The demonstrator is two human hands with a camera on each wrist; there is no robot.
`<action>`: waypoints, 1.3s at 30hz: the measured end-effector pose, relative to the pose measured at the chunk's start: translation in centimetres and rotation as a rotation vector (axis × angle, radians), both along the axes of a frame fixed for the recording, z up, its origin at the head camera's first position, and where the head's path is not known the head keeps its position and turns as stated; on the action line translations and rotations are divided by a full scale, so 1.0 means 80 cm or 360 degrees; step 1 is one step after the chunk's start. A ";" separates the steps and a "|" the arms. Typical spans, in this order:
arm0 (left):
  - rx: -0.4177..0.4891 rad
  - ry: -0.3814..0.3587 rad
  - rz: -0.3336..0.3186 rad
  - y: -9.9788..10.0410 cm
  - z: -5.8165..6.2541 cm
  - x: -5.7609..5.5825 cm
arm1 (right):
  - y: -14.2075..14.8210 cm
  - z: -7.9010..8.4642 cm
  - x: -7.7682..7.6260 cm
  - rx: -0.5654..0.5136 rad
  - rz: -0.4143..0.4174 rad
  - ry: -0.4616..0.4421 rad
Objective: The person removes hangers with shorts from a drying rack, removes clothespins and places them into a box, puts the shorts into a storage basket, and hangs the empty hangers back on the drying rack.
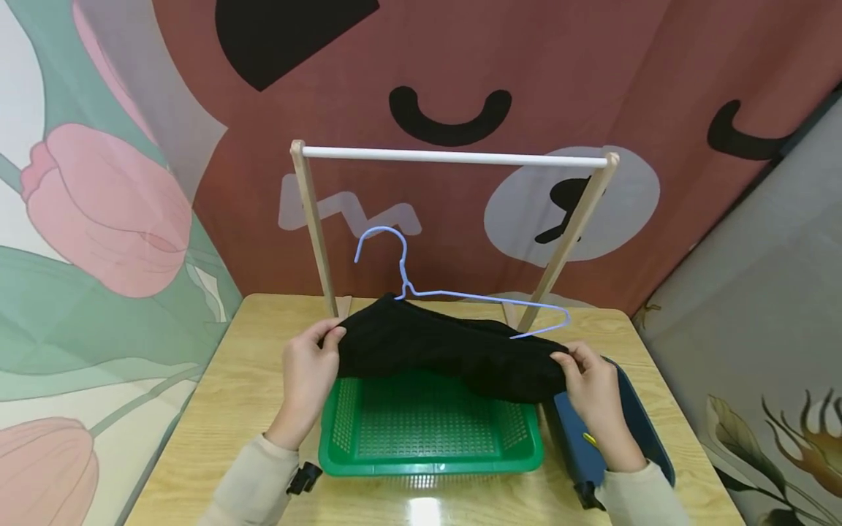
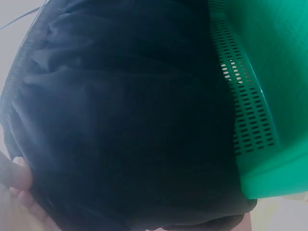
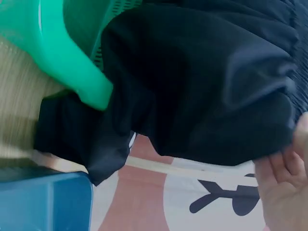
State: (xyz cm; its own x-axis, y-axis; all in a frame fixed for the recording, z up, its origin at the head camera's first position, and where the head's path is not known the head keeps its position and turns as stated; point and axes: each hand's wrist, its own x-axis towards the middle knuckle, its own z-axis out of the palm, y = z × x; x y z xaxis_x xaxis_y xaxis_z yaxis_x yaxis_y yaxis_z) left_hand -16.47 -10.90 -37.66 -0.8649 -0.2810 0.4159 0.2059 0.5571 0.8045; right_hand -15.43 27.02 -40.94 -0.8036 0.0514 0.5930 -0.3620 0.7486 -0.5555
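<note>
Black pants (image 1: 447, 351) with a gathered elastic waistband are stretched sideways above a green basket (image 1: 430, 466). My left hand (image 1: 312, 369) pinches the left end of the waistband between thumb and fingers. At the other end, my right hand (image 1: 592, 387) pinches the right corner. A light blue hanger (image 1: 487, 296) stands with its hook up; its left arm is hidden inside the pants, while its right arm shows above the cloth. In the right wrist view, part of the black cloth (image 3: 72, 130) hangs down beside the basket's rim.
Behind the pants stands a wooden rack with a white rod (image 1: 454, 155). A blue bin (image 1: 641, 416), with something small and yellow (image 1: 590, 439) at it, lies under my right forearm. Everything rests on a wooden table (image 1: 217, 409) against patterned cloth walls.
</note>
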 end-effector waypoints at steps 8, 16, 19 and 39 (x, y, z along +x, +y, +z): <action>0.0003 -0.0027 -0.0048 -0.005 0.010 0.006 | -0.019 -0.004 0.017 0.0214 0.0371 -0.0346; -0.0038 -0.0055 -0.0123 -0.008 0.008 0.008 | -0.040 -0.006 0.031 0.0480 0.0687 -0.0743; -0.0045 -0.0070 -0.0149 -0.007 0.007 0.008 | -0.047 -0.007 0.033 0.0522 0.0721 -0.0833; -0.0145 -0.0159 -0.0264 0.001 0.000 0.010 | -0.039 0.029 0.043 0.0508 0.0684 -0.0392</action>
